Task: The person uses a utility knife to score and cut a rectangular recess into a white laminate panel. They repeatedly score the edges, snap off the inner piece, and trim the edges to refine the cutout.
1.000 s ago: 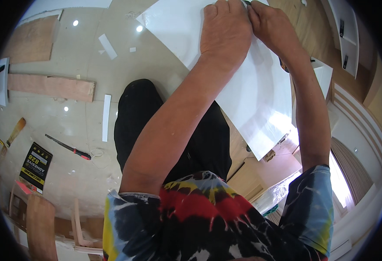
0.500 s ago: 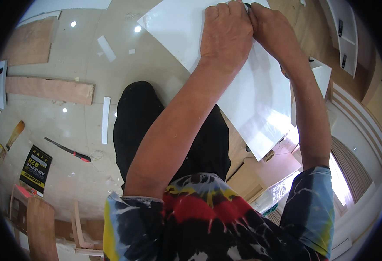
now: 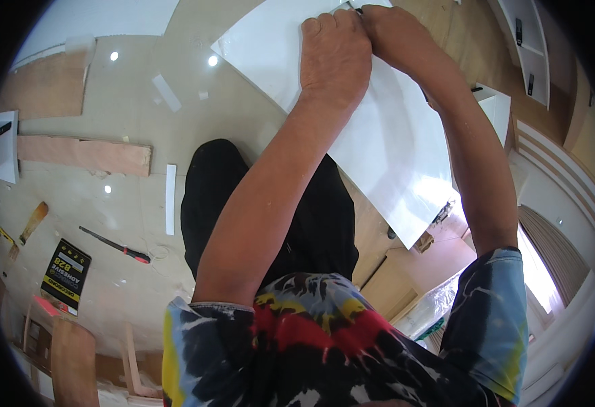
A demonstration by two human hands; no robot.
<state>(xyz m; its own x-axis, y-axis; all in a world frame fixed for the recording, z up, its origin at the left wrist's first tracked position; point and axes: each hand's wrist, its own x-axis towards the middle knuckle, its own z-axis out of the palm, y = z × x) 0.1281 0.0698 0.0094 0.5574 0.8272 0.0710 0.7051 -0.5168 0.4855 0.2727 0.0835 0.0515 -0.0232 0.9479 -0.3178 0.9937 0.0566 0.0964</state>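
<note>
nearest: tie-dye shirt (image 3: 331, 332), black trousers (image 3: 209, 197), knees bent. both forearms reach up and ahead, sleeves short.

left hand (image 3: 336, 57) lies back-up on the white sheet (image 3: 392, 149), fingers side by side and bent at the far end; cannot tell whether they pinch anything. right hand (image 3: 398, 34) just beside it, fingers curled in on a small dark thing (image 3: 360, 10), most of it hidden. white sheet lies ahead of the knees, slanting from upper left to lower right, under both hands; glossy, window glare at its lower right corner.

floor (image 3: 128, 210) to the left, pale and shiny. white strip (image 3: 170, 200) near the left knee. further left, hand saw (image 3: 111, 243), red and black handle; then black and yellow pack (image 3: 67, 275), and brush (image 3: 35, 222) with a wooden handle. curved wood piece (image 3: 73, 359) at lower left.

farther out: white scrap (image 3: 167, 93), long plank (image 3: 87, 154), brown board (image 3: 43, 85) at upper left. upper right, white cabinet piece (image 3: 538, 54) with dark fittings. far right, striped curtain (image 3: 551, 237) beside a bright window.
</note>
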